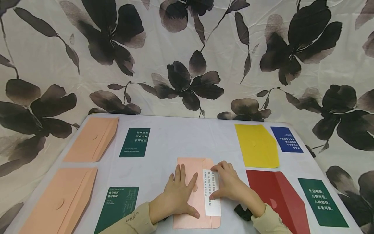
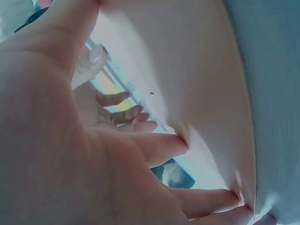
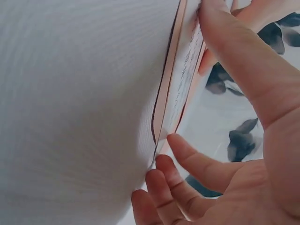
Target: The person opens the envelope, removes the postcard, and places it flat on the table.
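Observation:
A pink envelope (image 1: 193, 165) lies flat at the front middle of the table. My left hand (image 1: 178, 193) presses on it with fingers spread, thumb toward the near end. Along the envelope's right side shows a strip of white card (image 1: 212, 208) with printed columns of text. Its left side runs up to the envelope's mouth, and its right side lies over the flap. My right hand (image 1: 230, 183) grips this card, thumb on its face and bent fingers at its upper right edge. In the right wrist view, the fingertips (image 3: 176, 140) are right at the edge of the card and flap.
Two more pink envelopes (image 1: 93, 139) lie at the left beside two green cards (image 1: 135, 143). At the right are a yellow envelope (image 1: 257, 146), a red envelope (image 1: 277, 195), a blue card (image 1: 286, 139) and another green card (image 1: 322, 203). Flowered cloth (image 1: 187, 42) hangs behind the table.

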`<action>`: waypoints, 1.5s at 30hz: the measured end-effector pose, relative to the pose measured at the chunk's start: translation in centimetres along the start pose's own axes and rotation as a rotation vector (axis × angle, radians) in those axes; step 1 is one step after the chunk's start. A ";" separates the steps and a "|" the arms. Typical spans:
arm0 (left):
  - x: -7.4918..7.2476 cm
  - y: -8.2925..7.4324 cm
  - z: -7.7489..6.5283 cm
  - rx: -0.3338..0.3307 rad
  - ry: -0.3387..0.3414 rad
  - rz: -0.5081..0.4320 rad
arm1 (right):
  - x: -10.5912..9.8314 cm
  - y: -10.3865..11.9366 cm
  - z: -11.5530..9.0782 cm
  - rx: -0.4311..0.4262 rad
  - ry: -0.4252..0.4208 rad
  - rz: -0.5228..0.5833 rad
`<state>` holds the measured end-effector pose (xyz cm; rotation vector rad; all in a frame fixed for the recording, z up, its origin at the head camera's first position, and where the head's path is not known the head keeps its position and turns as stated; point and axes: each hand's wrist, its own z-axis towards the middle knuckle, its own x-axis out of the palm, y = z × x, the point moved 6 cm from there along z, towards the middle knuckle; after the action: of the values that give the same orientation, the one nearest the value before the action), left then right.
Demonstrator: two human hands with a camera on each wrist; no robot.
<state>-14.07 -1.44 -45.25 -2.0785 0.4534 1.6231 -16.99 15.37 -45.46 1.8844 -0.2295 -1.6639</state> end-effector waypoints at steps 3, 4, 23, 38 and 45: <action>0.1 0.0 0.0 -0.001 0.003 -0.002 | 0.0 -0.3 0.0 0.037 0.000 0.015; 0.1 0.0 -0.1 -0.002 0.004 -0.002 | 0.0 -0.3 0.0 0.047 0.002 0.016; 0.2 0.1 -0.1 0.000 -0.020 -0.015 | -0.5 -1.2 -0.3 0.173 0.047 0.092; 0.2 0.2 0.0 -0.005 -0.011 -0.023 | -2.5 -2.8 0.2 0.108 0.085 0.380; 0.1 0.1 0.0 -0.006 -0.018 -0.021 | -3.7 -3.7 0.4 0.105 0.073 0.354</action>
<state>-14.08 -1.58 -45.41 -2.0647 0.4196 1.6315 -19.05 20.07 -44.37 1.8479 -0.5934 -1.3649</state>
